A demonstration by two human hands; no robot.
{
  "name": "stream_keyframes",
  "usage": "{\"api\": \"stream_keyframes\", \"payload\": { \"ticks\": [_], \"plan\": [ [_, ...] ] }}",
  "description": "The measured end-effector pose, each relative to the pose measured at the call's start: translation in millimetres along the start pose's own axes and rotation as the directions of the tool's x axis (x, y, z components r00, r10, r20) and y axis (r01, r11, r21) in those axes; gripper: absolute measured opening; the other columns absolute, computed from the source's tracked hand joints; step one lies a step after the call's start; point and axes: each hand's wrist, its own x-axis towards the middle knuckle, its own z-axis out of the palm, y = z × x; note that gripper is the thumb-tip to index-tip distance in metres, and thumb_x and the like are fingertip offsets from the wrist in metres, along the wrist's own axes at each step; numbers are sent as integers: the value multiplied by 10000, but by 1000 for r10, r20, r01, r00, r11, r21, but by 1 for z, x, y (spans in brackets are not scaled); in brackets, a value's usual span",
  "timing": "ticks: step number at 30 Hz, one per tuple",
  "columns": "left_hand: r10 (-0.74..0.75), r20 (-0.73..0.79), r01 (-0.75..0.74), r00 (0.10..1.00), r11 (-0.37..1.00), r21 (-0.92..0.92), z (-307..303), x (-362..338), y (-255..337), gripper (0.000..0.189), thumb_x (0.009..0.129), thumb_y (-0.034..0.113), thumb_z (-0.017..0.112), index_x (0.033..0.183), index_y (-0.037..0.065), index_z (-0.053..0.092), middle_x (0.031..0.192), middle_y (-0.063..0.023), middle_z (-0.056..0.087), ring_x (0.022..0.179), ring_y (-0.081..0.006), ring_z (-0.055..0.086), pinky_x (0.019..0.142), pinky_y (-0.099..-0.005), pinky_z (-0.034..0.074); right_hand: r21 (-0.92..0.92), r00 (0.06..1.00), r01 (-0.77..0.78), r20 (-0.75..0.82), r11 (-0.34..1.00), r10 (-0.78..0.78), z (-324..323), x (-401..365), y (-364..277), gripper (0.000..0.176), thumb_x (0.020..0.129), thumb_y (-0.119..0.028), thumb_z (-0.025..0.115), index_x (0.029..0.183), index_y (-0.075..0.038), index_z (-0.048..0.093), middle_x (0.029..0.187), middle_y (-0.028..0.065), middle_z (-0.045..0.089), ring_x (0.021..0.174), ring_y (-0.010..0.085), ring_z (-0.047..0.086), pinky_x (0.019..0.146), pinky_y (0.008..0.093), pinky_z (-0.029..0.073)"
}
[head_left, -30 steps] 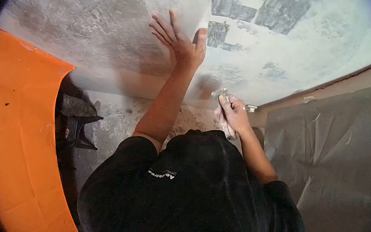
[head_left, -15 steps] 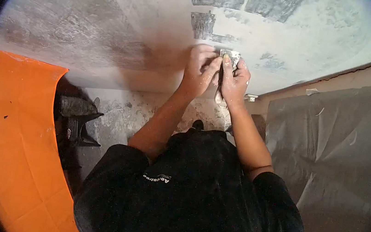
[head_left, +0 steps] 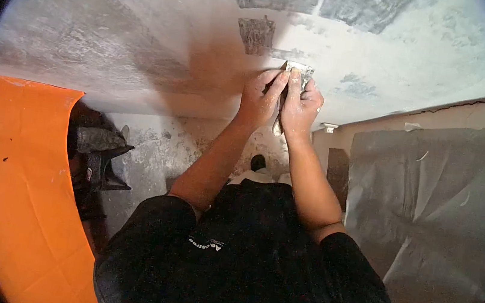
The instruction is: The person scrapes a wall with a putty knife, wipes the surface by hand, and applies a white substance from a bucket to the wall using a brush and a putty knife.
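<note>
My right hand [head_left: 301, 109] is closed round a putty knife [head_left: 293, 67], its thumb lying along the blade. The blade points up toward the wall, smeared with white and grey filler, and the handle's end sticks out below the hand. My left hand [head_left: 259, 98] is closed beside it, thumb and fingertips against the left side of the knife. Both hands carry white specks. Just beyond them is the pale wall [head_left: 333, 53], with dark grey patches [head_left: 255, 35] on it. The wall-side fingers are partly hidden.
An orange sheet [head_left: 14, 184] hangs at the left. Beside it, dark gear [head_left: 102, 161] lies on the stained floor [head_left: 145, 152]. A grey sheet [head_left: 444, 188] covers the right side, and a small white fitting [head_left: 329, 127] sits low at the wall.
Left thumb and fingertips have come closer to the blade. The knife's handle end has swung slightly left, and the view has shifted a little.
</note>
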Motion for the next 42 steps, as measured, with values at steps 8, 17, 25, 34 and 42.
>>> {"api": "stream_keyframes", "payload": {
  "ticks": [8, 17, 25, 34, 42],
  "plan": [
    [-12, -40, 11, 999, 1000, -16, 3, 0, -7, 237, 926, 192, 606, 1006, -25, 657, 841, -80, 666, 769, -125, 588, 715, -282, 476, 8, 1000, 11, -13, 1000, -11, 2, 0, 10, 167, 935, -106, 589, 842, 25, 636, 716, 14, 630, 662, 58, 513, 582, 239, 438],
    [-24, 80, 28, 997, 998, -50, 5, 3, -3, 272, 986, 186, 504, 1037, -55, 619, 903, -60, 653, 837, -106, 563, 760, -266, 468, -74, 994, 92, -47, 993, -96, 0, 1, 7, 149, 928, -86, 586, 864, 38, 636, 756, 54, 660, 700, 76, 552, 623, 259, 467],
    [-26, 106, 30, 994, 999, -34, 11, 0, -11, 335, 1014, 229, 427, 1036, -45, 617, 888, -58, 642, 828, -112, 555, 756, -270, 463, -87, 994, 96, -40, 992, -100, -1, 0, 10, 140, 932, -85, 579, 898, 34, 645, 788, 53, 666, 722, 76, 560, 645, 252, 469],
    [33, 61, -33, 998, 999, 2, 10, 3, -9, 320, 1001, 211, 433, 938, -41, 621, 798, -92, 640, 734, -143, 567, 668, -306, 463, -91, 997, 70, -17, 993, -71, 3, 1, 3, 153, 940, -96, 570, 924, 31, 653, 805, 50, 669, 740, 78, 572, 668, 251, 479],
    [45, 13, -44, 999, 999, -23, 8, 3, -20, 297, 991, 199, 465, 972, -59, 611, 768, -93, 625, 721, -141, 544, 688, -307, 471, -144, 991, 135, 15, 980, -134, 5, 2, 7, 123, 932, -68, 572, 913, 32, 643, 796, 47, 666, 734, 71, 565, 664, 246, 476]
  ]
}}
